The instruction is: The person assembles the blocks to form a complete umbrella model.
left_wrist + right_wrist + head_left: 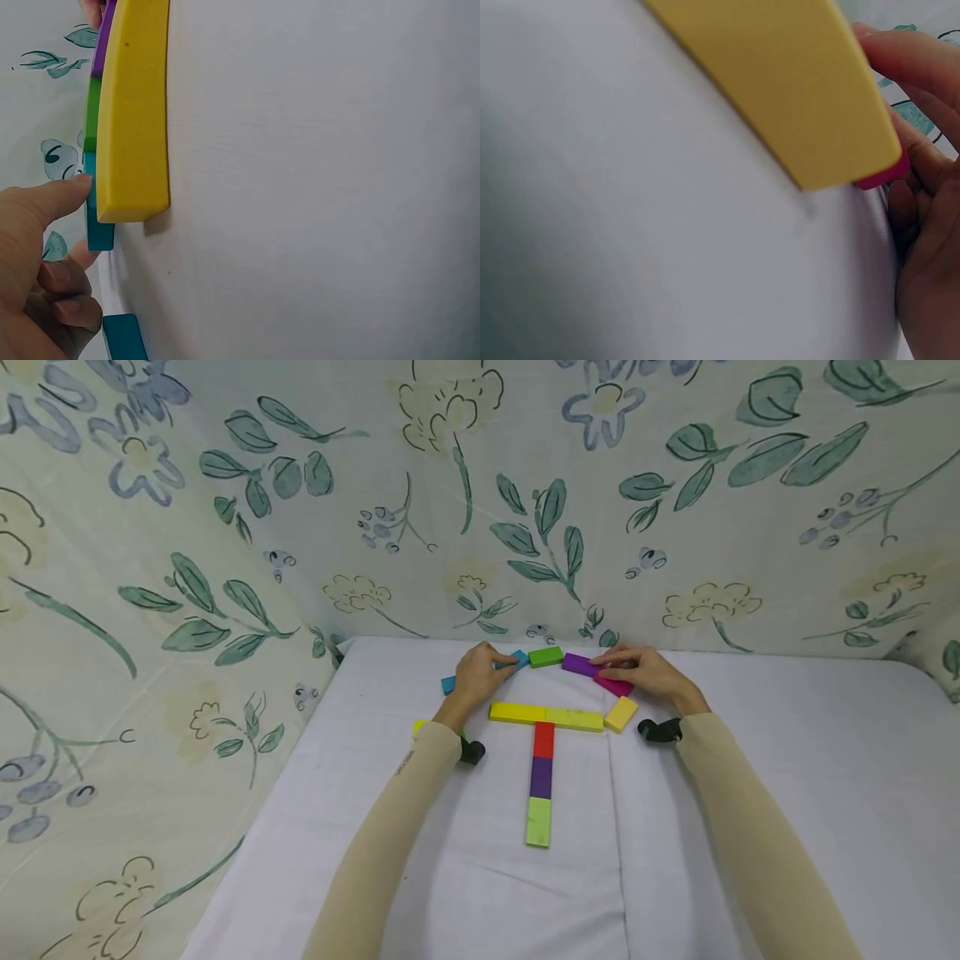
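Observation:
An arc of coloured blocks lies near the table's back edge. My left hand [474, 675] pinches a blue block [519, 658], whose end lies by a green block [545, 657]. Farther left is another blue block [448, 685], partly covered by that hand. On the right side, my right hand [648, 670] grips a magenta block [613, 684], its fingertips also close to a purple block [579, 665]. In the right wrist view, a yellow-orange block [802, 97] hides much of the magenta one.
Inside the arc, two yellow blocks [517, 713] form a bar. Below it runs a column of red [543, 740], dark purple [541, 777] and lime [537, 822] blocks. A yellow block [418, 727] shows beside the left wrist. White cloth [480, 902] covers the table; a floral curtain hangs behind.

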{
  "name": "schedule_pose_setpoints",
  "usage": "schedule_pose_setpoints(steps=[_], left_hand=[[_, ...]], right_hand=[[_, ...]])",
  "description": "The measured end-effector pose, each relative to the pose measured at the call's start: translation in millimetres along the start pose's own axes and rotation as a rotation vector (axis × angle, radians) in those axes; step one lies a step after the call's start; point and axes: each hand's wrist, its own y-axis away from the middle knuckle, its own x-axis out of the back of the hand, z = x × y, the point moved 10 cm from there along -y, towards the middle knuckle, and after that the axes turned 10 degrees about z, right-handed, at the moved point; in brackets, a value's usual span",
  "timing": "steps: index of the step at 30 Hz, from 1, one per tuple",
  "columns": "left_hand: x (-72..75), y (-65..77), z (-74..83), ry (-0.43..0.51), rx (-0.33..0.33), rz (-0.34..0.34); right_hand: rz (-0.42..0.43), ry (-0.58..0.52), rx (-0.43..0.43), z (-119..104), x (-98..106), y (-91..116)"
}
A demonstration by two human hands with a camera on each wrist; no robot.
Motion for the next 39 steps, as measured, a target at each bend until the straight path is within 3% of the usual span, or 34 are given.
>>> schedule_pose_setpoints(steps=[14, 24, 31, 35, 39], left_hand=[[-4.1, -1.8, -1.5, -0.022, 0.015, -0.022], [0.7, -1.2, -2.0, 0.01, 0.024, 0.0], [32.3, -3.5, -13.3, 0.098, 0.015, 0.038], [52.6, 0.8, -31.4, 0.142, 0.019, -0.007], [66.6, 12.8, -56.3, 0.177, 0.077, -0.062]], right_hand=[[0.006, -0.016, -0.005, 2.0, -0.8, 1.5], [0.004, -0.021, -0.001, 1.7, -1.3, 1.4], [0.007, -0.03, 0.001, 0.8, -1.5, 1.8], [0.007, -0.03, 0.003, 1.0, -1.3, 2.2], [0.0, -0.028, 0.012, 0.6, -2.2, 1.5]])
